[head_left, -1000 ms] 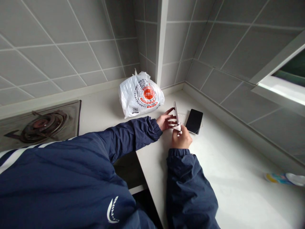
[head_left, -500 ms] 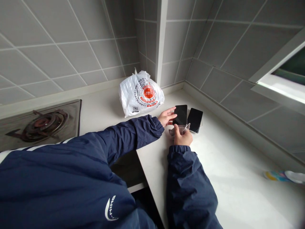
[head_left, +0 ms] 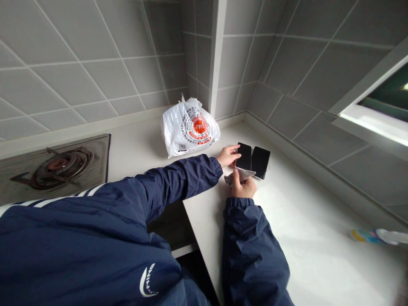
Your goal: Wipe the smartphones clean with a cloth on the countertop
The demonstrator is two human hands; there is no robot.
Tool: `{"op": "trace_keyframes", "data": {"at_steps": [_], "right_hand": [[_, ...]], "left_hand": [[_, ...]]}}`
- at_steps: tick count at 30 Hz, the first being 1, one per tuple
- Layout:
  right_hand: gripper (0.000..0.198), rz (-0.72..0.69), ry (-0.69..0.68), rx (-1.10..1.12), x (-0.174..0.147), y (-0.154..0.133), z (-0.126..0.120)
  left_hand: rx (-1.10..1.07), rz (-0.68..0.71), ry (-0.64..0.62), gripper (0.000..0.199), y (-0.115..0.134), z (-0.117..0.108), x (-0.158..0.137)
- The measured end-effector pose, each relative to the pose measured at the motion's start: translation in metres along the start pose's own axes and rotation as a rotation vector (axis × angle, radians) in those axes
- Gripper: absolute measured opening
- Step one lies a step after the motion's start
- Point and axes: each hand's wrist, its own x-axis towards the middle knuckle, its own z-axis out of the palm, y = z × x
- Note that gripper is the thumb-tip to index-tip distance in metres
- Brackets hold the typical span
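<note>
A black-screened phone (head_left: 244, 157) lies tilted or flat on the counter, I cannot tell which. At its left edge is my left hand (head_left: 227, 156), its fingers gripping that side. Just below the phone, my right hand (head_left: 244, 188) pinches a thin, greyish, see-through piece (head_left: 245, 173) between thumb and fingers. What this piece is I cannot make out; it sits against the phone's lower edge. A second black phone (head_left: 261, 161) rests on the counter right beside the first, and neither hand holds it.
Behind my left hand stands a white plastic bag (head_left: 188, 127) with red and black print. A gas burner (head_left: 59, 163) is set into the counter (head_left: 306, 221) on the left. Far right lies a blurred, colourful packet or bottle (head_left: 366, 235). Tiled walls close off the corner.
My right hand has moved slightly down with the see-through piece, which now looks more spread out. The phone in my left hand has shifted a little right. The view has tilted slightly.
</note>
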Motion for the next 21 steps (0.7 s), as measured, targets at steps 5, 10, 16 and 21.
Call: {"op": "trace_keyframes", "data": {"at_steps": [5, 10, 16, 21], "right_hand": [[0.051, -0.001, -0.019, 0.016, 0.0, 0.0, 0.0], [0.05, 0.007, -0.028, 0.035, -0.001, 0.0, 0.001], [0.051, 0.013, -0.026, 0.059, 0.0, 0.0, 0.001], [0.055, 0.023, -0.028, 0.061, 0.0, -0.002, 0.0]], "left_hand": [[0.089, 0.072, 0.022, 0.055, -0.008, -0.01, 0.015], [0.206, 0.149, 0.015, 0.051, -0.014, -0.018, 0.02], [0.35, 0.237, 0.061, 0.044, -0.018, -0.02, 0.019], [0.455, 0.248, 0.087, 0.038, -0.012, -0.022, 0.017]]}}
